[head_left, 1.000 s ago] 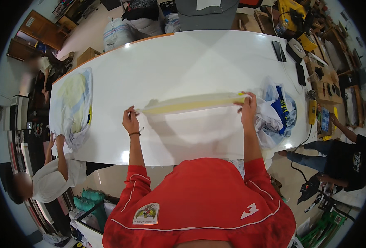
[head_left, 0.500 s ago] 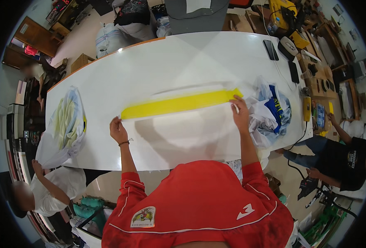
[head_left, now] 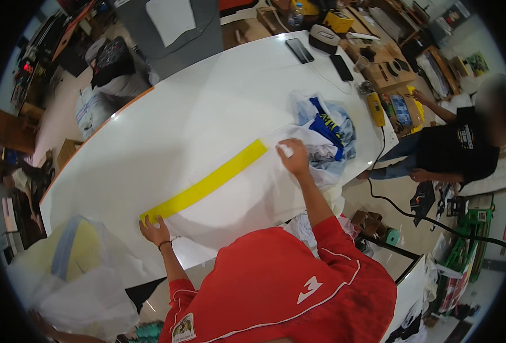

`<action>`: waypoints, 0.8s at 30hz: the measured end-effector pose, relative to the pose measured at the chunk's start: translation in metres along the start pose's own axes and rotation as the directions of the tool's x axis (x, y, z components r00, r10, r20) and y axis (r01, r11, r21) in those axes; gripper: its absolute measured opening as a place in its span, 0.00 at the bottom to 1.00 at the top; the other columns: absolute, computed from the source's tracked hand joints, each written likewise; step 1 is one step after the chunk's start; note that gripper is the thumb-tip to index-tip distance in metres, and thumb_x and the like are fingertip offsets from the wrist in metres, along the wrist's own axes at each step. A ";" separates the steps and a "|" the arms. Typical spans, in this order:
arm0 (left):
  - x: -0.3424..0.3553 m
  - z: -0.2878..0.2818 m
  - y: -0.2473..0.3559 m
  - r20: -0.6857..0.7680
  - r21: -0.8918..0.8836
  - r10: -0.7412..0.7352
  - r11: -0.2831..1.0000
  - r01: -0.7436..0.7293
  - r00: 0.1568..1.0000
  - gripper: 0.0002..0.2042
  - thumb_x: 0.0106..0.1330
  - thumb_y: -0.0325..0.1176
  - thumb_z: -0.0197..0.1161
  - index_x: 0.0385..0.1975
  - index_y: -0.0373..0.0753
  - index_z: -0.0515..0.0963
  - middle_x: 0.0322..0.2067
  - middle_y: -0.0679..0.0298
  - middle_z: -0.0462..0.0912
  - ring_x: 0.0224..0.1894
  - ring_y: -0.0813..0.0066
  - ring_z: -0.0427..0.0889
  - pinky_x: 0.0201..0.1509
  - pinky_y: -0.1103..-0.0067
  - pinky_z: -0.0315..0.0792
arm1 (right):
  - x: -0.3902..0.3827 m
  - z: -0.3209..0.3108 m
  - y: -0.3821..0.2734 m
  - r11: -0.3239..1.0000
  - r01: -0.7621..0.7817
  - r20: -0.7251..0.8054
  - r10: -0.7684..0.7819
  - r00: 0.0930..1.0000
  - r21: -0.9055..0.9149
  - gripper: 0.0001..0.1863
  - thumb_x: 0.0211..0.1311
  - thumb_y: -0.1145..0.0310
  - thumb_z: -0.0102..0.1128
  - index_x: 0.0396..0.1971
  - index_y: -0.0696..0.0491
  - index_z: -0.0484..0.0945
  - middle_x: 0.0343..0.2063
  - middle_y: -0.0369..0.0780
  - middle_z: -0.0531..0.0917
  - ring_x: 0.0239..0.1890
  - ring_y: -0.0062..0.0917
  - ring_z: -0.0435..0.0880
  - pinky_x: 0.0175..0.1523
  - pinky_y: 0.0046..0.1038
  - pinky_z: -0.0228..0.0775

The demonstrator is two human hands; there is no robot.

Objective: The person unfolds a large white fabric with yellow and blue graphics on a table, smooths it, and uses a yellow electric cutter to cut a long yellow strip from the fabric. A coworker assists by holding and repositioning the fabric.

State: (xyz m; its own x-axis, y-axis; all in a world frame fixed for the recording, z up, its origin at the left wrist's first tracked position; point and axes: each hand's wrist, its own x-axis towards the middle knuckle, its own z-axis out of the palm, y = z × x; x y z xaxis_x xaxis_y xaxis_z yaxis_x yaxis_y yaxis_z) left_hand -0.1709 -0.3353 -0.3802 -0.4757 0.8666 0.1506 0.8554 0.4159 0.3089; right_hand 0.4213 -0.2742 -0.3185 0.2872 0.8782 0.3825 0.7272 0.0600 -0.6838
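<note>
A long yellow strip lies slantwise across the white tabletop, its far end toward the right. At its near left end, my left hand has its fingers closed on the strip's edge. My right hand is just past the far right end, apart from the strip. Its fingers are curled in around a small white bit, too unclear to name. Right beside that hand sits a translucent plastic bag holding blue and white cloth.
A large whitish bag with a yellowish bundle covers the table's left end, next to another person's arm. Two phones, a grey case and a yellow tool with a cord lie far right. A person in black stands at the right.
The strip, held up by both hands before, now lies on the table at a steeper slant. My right hand has let go of its end. The view has swung to the right.
</note>
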 end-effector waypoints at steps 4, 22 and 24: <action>-0.001 -0.001 0.021 0.058 0.008 0.001 1.000 -0.001 0.998 0.32 0.67 0.49 0.70 0.68 0.42 0.72 0.73 0.40 0.62 0.76 0.43 0.59 0.77 0.52 0.58 | 0.060 -0.073 0.055 0.949 -0.247 -0.312 0.299 0.902 0.196 0.08 0.61 0.68 0.71 0.38 0.55 0.89 0.36 0.43 0.90 0.40 0.37 0.88 0.49 0.36 0.78; -0.020 -0.009 0.076 0.236 0.000 -0.304 0.950 0.313 0.923 0.38 0.65 0.56 0.71 0.71 0.44 0.67 0.75 0.40 0.56 0.78 0.40 0.51 0.78 0.52 0.57 | 0.162 -0.265 0.384 0.411 -0.549 -0.147 0.687 0.711 -0.728 0.29 0.66 0.55 0.67 0.60 0.60 0.79 0.50 0.51 0.87 0.52 0.47 0.86 0.58 0.47 0.76; -0.040 -0.021 0.081 0.217 -0.005 -0.363 0.928 0.373 0.906 0.39 0.64 0.56 0.71 0.71 0.43 0.68 0.73 0.37 0.57 0.76 0.37 0.54 0.77 0.51 0.57 | 0.167 -0.262 0.379 0.400 -0.539 -0.131 0.702 0.700 -0.742 0.29 0.66 0.56 0.67 0.60 0.61 0.79 0.50 0.50 0.87 0.51 0.46 0.87 0.58 0.47 0.76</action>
State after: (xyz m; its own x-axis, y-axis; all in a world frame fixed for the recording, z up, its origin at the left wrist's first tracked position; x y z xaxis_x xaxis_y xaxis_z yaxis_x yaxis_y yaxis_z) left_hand -0.0876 -0.3420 -0.3411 -0.6972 0.6941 -0.1795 0.6151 0.7077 0.3476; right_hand 0.9085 -0.2291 -0.3514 0.7928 0.5953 -0.1308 0.5984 -0.8010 -0.0186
